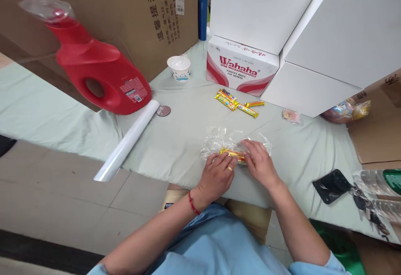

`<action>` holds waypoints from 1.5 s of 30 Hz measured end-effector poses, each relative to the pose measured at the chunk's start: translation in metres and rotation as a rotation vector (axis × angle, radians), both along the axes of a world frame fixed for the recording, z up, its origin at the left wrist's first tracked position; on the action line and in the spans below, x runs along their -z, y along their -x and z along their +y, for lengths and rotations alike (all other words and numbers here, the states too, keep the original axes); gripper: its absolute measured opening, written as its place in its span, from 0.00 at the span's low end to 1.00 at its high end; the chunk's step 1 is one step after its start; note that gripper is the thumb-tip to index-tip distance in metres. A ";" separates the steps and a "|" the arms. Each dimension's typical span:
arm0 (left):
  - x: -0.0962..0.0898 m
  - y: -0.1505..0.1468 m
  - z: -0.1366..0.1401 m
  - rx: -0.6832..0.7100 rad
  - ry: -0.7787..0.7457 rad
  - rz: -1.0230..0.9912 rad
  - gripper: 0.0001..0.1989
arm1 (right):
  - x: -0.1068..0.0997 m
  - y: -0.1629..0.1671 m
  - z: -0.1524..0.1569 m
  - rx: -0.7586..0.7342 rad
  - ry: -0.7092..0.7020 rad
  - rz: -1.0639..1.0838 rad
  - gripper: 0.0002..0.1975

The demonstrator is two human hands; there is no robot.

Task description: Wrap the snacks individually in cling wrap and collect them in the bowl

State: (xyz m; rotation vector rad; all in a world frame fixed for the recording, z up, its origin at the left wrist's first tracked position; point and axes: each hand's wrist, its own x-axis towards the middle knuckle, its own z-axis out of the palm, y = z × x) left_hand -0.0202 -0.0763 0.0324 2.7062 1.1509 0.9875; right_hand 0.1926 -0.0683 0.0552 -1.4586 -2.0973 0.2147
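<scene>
- Red plastic jug with a moulded handle (106,64), standing at the left; by its base a long, glossy white roll (128,141) lies slanted, its near end past the edge of the table draped in pale green cloth (178,141).
- Left hand (219,177), palm down, wrist low, its bent fingers resting on the packet's left part; whether they clench it, I cannot tell.
- Crumpled, clear plastic film (224,137), spread around the packet and behind it.
- Narrow, shiny yellow packet (234,154), lying between the 2 hands near the table's front edge, long axis left to right. It sits under the left fingertips and just left of the right thumb; the left hand overlaps it more.
- Right hand (261,164), angled inward, thumb at the packet's right end, fingers reaching over the film; any pinch is unclear.
</scene>
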 end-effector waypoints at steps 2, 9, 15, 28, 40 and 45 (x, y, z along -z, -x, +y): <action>0.003 -0.002 -0.001 -0.043 -0.015 0.010 0.15 | -0.008 -0.015 0.010 0.093 0.027 -0.082 0.19; 0.013 -0.011 -0.012 -0.092 0.018 0.165 0.20 | -0.021 -0.019 0.050 0.147 0.594 -0.372 0.17; 0.031 -0.011 -0.022 -0.125 0.064 0.263 0.26 | -0.024 -0.019 0.061 -0.064 0.662 -0.210 0.08; 0.033 -0.011 -0.022 -0.095 0.107 0.320 0.28 | -0.039 0.044 0.115 -0.359 0.525 -0.258 0.15; 0.034 -0.009 -0.024 -0.052 0.143 0.334 0.31 | -0.060 0.107 0.145 -0.788 0.437 -0.715 0.11; 0.032 -0.010 -0.023 -0.058 0.189 0.312 0.31 | -0.057 0.121 0.140 -0.757 0.378 -0.743 0.09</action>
